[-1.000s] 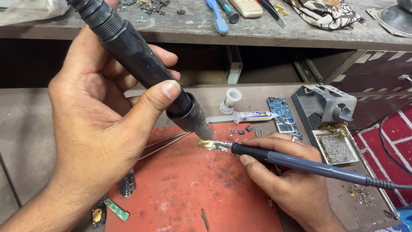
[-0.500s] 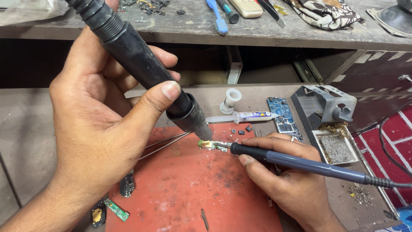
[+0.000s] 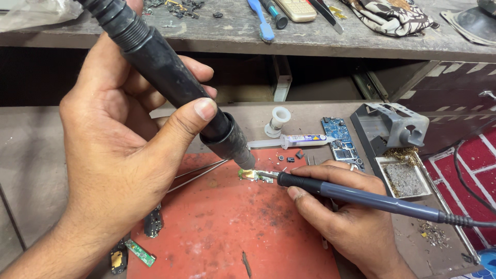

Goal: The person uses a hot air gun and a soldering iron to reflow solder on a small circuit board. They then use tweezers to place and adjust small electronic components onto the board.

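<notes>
Red mat (image 3: 217,232) on the desk carries a small green circuit piece (image 3: 251,175). The left hand (image 3: 111,155), clamped on the black hot-air nozzle (image 3: 170,82), aims down-right at it; the right hand (image 3: 343,217), gripping the soldering iron (image 3: 361,199), points leftward, its tip touching the piece.

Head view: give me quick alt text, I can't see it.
The left hand aims a black hot-air handpiece at a small part on a red mat, while the right hand touches it with a soldering iron.
</notes>
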